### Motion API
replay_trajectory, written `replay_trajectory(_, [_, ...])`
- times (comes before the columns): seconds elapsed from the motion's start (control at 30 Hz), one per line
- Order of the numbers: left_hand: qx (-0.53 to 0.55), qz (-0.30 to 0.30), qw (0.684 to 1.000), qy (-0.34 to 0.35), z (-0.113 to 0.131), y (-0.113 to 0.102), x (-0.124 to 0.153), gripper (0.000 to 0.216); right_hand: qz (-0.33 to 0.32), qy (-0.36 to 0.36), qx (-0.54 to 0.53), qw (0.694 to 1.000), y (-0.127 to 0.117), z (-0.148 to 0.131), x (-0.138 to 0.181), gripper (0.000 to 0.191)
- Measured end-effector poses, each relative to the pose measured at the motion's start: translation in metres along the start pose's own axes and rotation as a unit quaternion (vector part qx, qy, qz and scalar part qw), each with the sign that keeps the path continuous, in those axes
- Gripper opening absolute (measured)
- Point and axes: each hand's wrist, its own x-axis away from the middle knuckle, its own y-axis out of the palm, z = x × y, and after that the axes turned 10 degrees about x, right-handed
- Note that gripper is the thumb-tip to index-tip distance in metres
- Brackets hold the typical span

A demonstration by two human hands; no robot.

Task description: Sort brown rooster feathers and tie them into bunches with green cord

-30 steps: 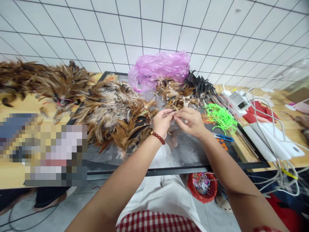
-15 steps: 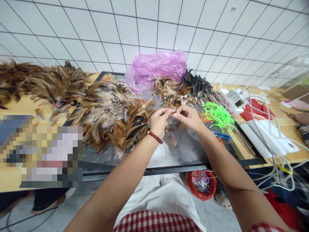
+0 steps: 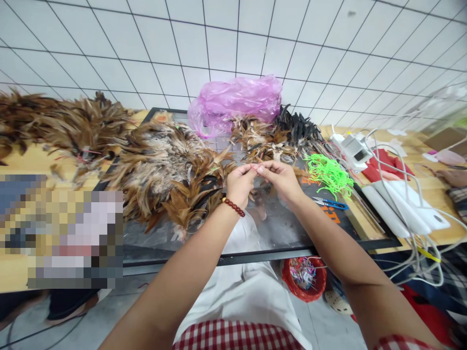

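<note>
My left hand (image 3: 241,181), with a beaded bracelet (image 3: 233,207) at its wrist, is closed in a pinch. Its fingertips meet those of my right hand (image 3: 280,179), which pinches too. Something small and reddish, perhaps a thread, shows between the fingertips; most of it is hidden. Both hands are above the dark tabletop (image 3: 270,233). A large heap of brown and cream feathers (image 3: 156,160) lies left of them. Beyond my hands lies a smaller pile of brown feathers (image 3: 255,136), with black feathers (image 3: 297,124) beside it.
A pink plastic bag (image 3: 237,99) lies at the back by the tiled wall. On the right are green strings (image 3: 330,174), blue-handled thread snips (image 3: 332,203), a white power strip (image 3: 404,206) and tangled cables. Below the table edge stands a red basket (image 3: 317,289) of scraps.
My right hand has turned slightly and come closer to my left, so the fingertips now touch. More of the thread snips shows beside my right forearm.
</note>
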Motion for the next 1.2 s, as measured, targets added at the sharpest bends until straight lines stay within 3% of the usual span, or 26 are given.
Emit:
replay_trajectory(0.17, [0.034,0.004,0.999,-0.024,0.003,0.000,0.000,0.008,0.008,-0.133,0.150,0.980,-0.009,0.007,0.000,0.068])
replay_trajectory(0.27, [0.039,0.018,0.999,-0.021,0.004,0.000,0.001,0.009,0.046,-0.174,0.204,0.962,-0.009,0.008,0.001,0.064])
replay_trajectory(0.37, [0.042,0.022,0.999,-0.014,0.004,0.001,0.001,0.008,0.016,-0.147,0.161,0.976,-0.008,0.006,0.001,0.060])
replay_trajectory(0.5, [0.040,0.024,0.999,-0.005,0.004,0.000,0.000,0.013,-0.032,-0.039,0.033,0.998,-0.006,0.005,-0.001,0.038])
replay_trajectory(0.63, [0.054,0.005,0.998,-0.020,0.003,-0.001,-0.001,0.015,-0.029,-0.036,0.101,0.994,-0.009,0.006,-0.002,0.031])
replay_trajectory(0.73, [0.063,0.000,0.998,-0.028,0.003,-0.001,-0.001,0.015,-0.018,-0.145,0.260,0.955,-0.012,0.002,0.002,0.023])
replay_trajectory(0.83, [0.065,0.024,0.997,-0.018,0.003,-0.001,-0.001,0.014,-0.023,-0.275,0.428,0.860,-0.015,-0.006,0.008,0.017])
replay_trajectory(0.9, [0.055,0.030,0.998,-0.010,0.004,-0.001,-0.001,0.014,-0.027,-0.318,0.478,0.818,-0.017,-0.011,0.010,0.016])
replay_trajectory(1.07, [-0.014,-0.006,0.999,0.029,-0.001,-0.001,-0.001,0.011,0.035,-0.320,0.447,0.835,-0.022,-0.016,0.008,0.017])
replay_trajectory(1.2, [-0.082,-0.046,0.993,0.071,-0.008,-0.002,-0.001,0.007,0.055,-0.322,0.470,0.820,-0.028,-0.016,0.006,0.016])
